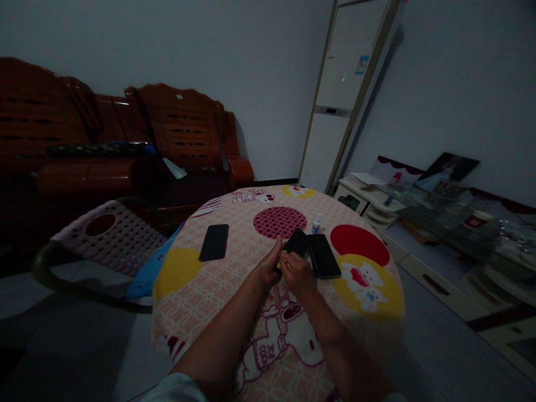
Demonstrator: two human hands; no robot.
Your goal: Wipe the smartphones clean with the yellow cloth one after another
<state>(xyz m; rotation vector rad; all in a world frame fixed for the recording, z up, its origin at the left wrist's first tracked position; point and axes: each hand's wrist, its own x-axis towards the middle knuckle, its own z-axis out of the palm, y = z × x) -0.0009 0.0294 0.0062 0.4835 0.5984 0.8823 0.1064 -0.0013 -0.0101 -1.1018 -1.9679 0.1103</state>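
dim tablecloth [228, 285]; fingers [290, 262] partly hide phone [297, 241]

Free lane on tabletop [240, 245] btwn L phone [214, 242] & L hand [268, 269]; far side past the small bottle [316, 225] also open to the edge; low path R of R hand [298, 274] blocked by R phone [324, 255], lying just beside held phone [297, 242], w/ small bottle upright behind; beyond R phone, open to R edge; chair [112, 240] stands close outside L edge.

Black phone [298, 240] in left grip [268, 269]
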